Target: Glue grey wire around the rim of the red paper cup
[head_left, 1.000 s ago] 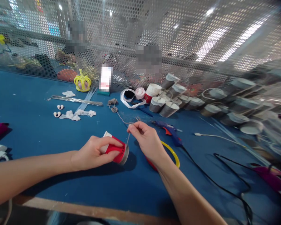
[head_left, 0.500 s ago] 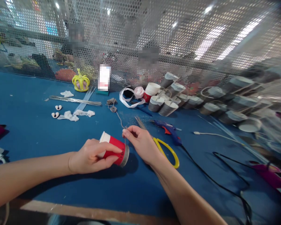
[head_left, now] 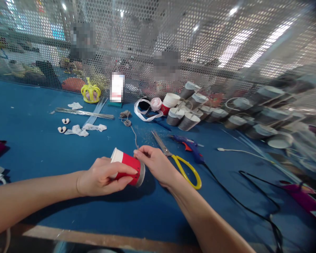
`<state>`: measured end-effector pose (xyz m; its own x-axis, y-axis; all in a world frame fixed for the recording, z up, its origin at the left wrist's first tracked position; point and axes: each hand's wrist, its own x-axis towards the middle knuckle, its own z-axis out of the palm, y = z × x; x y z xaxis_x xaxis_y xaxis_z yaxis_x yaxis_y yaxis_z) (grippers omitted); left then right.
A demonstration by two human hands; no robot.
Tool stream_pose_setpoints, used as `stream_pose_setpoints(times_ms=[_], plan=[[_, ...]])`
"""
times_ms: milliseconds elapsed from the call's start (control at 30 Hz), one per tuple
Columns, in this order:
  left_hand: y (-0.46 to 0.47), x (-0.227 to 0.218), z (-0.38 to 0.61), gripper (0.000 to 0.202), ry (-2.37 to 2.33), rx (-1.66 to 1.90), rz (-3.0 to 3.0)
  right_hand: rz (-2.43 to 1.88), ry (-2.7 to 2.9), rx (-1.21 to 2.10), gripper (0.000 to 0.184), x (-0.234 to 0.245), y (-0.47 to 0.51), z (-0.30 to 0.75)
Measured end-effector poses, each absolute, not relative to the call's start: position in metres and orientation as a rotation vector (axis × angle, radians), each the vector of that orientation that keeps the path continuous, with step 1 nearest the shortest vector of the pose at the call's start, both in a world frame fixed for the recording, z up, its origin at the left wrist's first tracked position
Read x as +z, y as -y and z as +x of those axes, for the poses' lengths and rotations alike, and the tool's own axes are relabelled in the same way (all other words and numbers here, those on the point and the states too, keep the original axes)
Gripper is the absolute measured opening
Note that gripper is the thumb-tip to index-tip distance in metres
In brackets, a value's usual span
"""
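My left hand (head_left: pixel 102 177) is wrapped round a red paper cup (head_left: pixel 127 165) lying on its side, its grey base turned toward my right. My right hand (head_left: pixel 155 165) pinches a thin grey string (head_left: pixel 133 135) right at the cup's base rim. The string runs back over the blue table (head_left: pixel 28 137) to a small coil (head_left: pixel 125 117). Yellow-handled scissors (head_left: pixel 179 163) lie flat just right of my right hand.
A blue glue gun (head_left: pixel 189 147) with a black cord (head_left: pixel 242 203) lies to the right. Several grey-wrapped cups (head_left: pixel 189 121) are heaped at the back right by a white ribbon (head_left: pixel 144 110). Metal wires (head_left: pixel 84 112), white scraps and a yellow crown (head_left: pixel 91 93) sit at the back left before a perforated screen.
My right hand has moved left, closer to the cup's base, still pinching the string. The scissors, half hidden under the hand before, now lie uncovered on the table.
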<state>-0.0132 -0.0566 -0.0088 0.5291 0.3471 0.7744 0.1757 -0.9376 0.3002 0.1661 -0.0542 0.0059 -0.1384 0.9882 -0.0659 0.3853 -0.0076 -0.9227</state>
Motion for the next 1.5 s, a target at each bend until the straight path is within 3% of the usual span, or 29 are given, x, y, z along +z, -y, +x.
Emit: stream_pose_setpoints(times_ms=[633, 933, 1067, 1200, 1333, 1500], plan=[[0.056, -0.007, -0.013, 0.011, -0.505, 1.417, 2.503, -1.356, 1.269, 1.488, 0.033, 0.001, 0.05, 0.161], [0.046, -0.013, -0.014, 0.017, -0.645, 1.454, 2.395, -1.56, 1.39, 1.049, 0.033, 0.007, 0.045, 0.174], [0.037, -0.021, -0.014, 0.02, -0.698, 1.416, 2.413, -1.351, 1.389, 1.322, 0.038, 0.015, 0.051, 0.175], [0.033, -0.028, -0.015, 0.03, -0.557, 1.296, 2.467, -1.268, 1.325, 1.452, 0.031, 0.015, 0.055, 0.171], [0.032, -0.027, -0.013, 0.052, -0.576, 1.238, 2.042, -1.29, 1.413, 1.269, 0.025, 0.015, 0.055, 0.173], [0.029, -0.021, -0.009, 0.049, -0.679, 1.133, 1.428, -1.297, 1.735, 1.076, 0.02, 0.018, 0.058, 0.17]])
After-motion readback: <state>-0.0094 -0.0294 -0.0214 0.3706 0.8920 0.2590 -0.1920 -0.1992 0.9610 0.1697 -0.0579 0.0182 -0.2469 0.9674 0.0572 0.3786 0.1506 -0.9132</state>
